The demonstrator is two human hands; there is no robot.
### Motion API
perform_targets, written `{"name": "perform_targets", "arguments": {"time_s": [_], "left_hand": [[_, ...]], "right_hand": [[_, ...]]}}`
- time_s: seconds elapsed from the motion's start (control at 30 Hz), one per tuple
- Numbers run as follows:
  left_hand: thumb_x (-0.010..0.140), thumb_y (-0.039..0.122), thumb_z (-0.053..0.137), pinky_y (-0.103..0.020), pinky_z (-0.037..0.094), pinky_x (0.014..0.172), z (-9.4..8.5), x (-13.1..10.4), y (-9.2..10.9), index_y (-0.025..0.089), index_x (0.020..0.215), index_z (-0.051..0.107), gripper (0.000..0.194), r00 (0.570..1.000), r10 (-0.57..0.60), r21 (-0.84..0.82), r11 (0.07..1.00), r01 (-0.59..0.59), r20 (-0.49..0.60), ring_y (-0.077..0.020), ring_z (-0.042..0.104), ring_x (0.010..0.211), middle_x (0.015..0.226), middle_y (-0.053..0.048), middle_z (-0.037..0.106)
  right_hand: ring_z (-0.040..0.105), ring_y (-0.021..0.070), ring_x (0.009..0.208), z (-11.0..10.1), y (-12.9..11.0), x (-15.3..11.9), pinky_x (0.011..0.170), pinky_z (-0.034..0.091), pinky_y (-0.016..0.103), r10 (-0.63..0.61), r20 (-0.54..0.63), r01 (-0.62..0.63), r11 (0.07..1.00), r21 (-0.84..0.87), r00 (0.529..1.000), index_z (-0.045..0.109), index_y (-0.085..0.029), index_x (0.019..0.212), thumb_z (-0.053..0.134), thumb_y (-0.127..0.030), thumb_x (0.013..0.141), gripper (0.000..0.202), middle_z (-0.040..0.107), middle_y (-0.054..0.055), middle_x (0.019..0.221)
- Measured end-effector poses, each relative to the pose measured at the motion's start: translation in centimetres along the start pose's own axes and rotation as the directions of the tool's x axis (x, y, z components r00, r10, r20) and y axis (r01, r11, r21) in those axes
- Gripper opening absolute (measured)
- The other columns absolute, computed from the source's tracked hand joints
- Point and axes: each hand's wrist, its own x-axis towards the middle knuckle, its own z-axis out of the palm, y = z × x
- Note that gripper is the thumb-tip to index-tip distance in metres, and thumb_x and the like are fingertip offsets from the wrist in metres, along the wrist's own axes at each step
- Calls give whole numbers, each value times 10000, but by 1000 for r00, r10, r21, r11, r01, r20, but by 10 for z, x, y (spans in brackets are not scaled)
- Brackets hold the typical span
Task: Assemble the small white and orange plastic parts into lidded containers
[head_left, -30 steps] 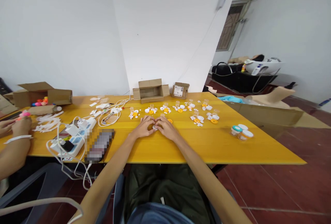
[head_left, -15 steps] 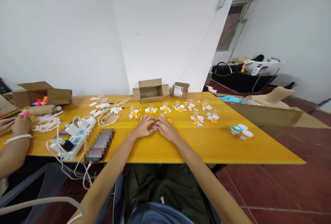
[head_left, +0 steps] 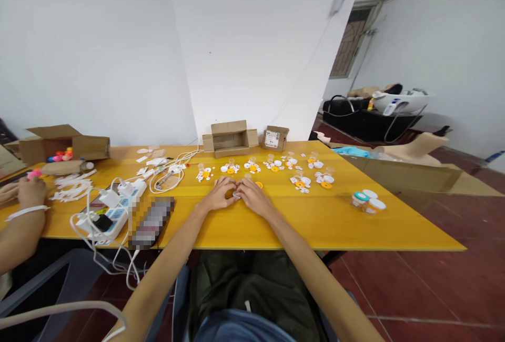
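Note:
My left hand (head_left: 219,193) and my right hand (head_left: 253,195) meet over the table, fingertips close together. Between them they grip a small clear plastic piece (head_left: 236,194), mostly covered by the fingers, so its full shape is hidden. Just past my right hand lies an orange ring-like lid (head_left: 259,184). Beyond the hands sit several small groups of clear cups (head_left: 271,158), white lids (head_left: 278,163), orange lids (head_left: 274,169) and little white printed pieces (head_left: 305,190).
Closed jars (head_left: 374,205) stand at the right. Two cardboard boxes (head_left: 231,144) (head_left: 274,138) are against the wall. On the left lie a power strip (head_left: 128,205), white cables (head_left: 168,173) and a blurred-out phone (head_left: 152,222). A co-worker's hand (head_left: 32,190) holds something pink.
My hands stay nearly in place around the clear piece. The co-worker's hands at the far left have shifted slightly with the pink thing.

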Motion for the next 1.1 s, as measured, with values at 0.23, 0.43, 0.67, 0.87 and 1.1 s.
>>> {"name": "perform_targets", "arguments": {"time_s": [0.23,0.43,0.67,0.87,1.1], "left_hand": [[882,348,638,-476,392,1047,-2,-1,2,272,1017,688,163,1000,-4,-9,1000,4,5,-277,488,1153,1200,-58,612],[887,371,641,-469,389,1047,1,-1,-1,273,1052,696,201,1000,-2,-7,1000,2,-9,-272,490,1147,1182,-58,608],[883,352,641,-464,390,1043,0,0,0,261,1041,691,189,1000,-3,1,1000,3,0,-273,487,1153,1184,-65,607],[887,353,632,-474,385,1047,-1,0,1,267,1028,686,174,1000,-13,-1,1000,13,4,-276,485,1156,1189,-62,608],[881,358,636,-482,384,1048,-1,0,0,276,1046,686,192,1000,-22,-11,1000,22,11,-281,483,1151,1190,-63,608]], "right_hand": [[611,208,1013,1,4,0,897,508,381,56,4,-56,993,101,998,665,-241,835,604,-148,911,134,631,56,1047],[612,211,1032,1,4,0,914,499,388,75,-23,-71,987,144,997,678,-240,859,583,-179,930,134,639,64,1056],[610,218,1030,0,3,0,904,502,401,70,-35,-64,988,140,997,667,-233,852,579,-186,935,129,644,69,1040],[614,217,1006,0,2,0,885,516,391,48,-24,-45,993,110,999,662,-242,840,589,-185,932,131,642,61,1022],[612,220,1011,1,3,0,888,523,397,29,-30,-26,996,85,999,666,-246,843,575,-166,931,150,645,65,1032]]}}
